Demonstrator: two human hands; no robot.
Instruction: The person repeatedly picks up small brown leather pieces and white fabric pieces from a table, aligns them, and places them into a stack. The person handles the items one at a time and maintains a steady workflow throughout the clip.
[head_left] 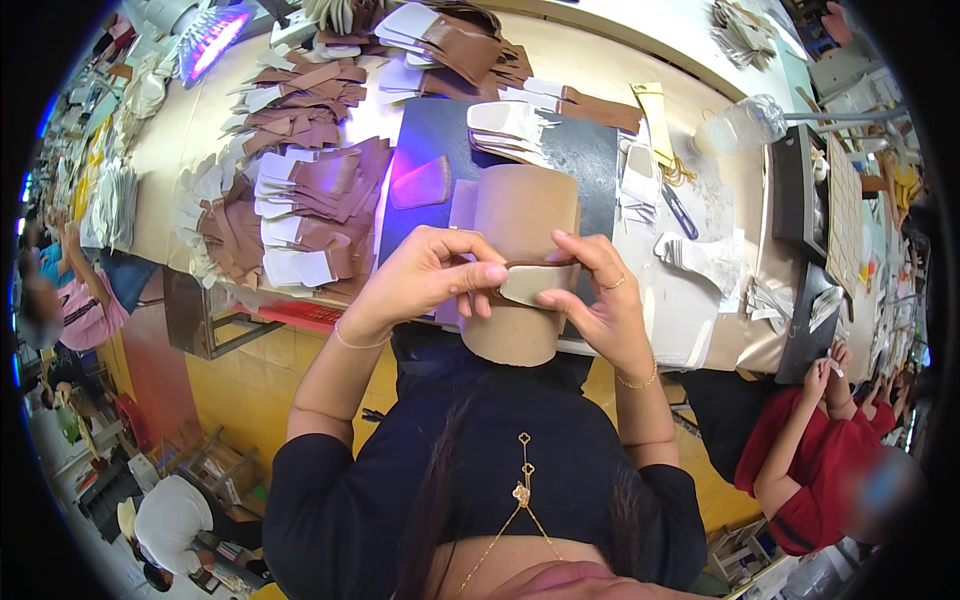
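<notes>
A tan, curved form like a broad padded cylinder point(525, 205) stands in front of me at the table edge. Across it lies a small pale piece with a brown edge point(524, 286), apparently leather. My left hand point(445, 272) pinches this piece's left end, its fingers curled and the thumb on top. On the right end, my right hand point(600, 295) presses with the thumb and has the index finger at the far brown edge; its other fingers are partly hidden. Beyond the form, a stack of white-and-brown strap pieces point(505, 122) rests on a dark board point(425, 130).
Piles of brown and white cut pieces point(320, 190) cover the table's left side. To the right lie a dark-handled knife point(680, 212), a clear plastic bottle point(742, 125) and more pale pieces point(700, 260). A lamp point(212, 42) glows at upper left. A person in red point(800, 450) works at right.
</notes>
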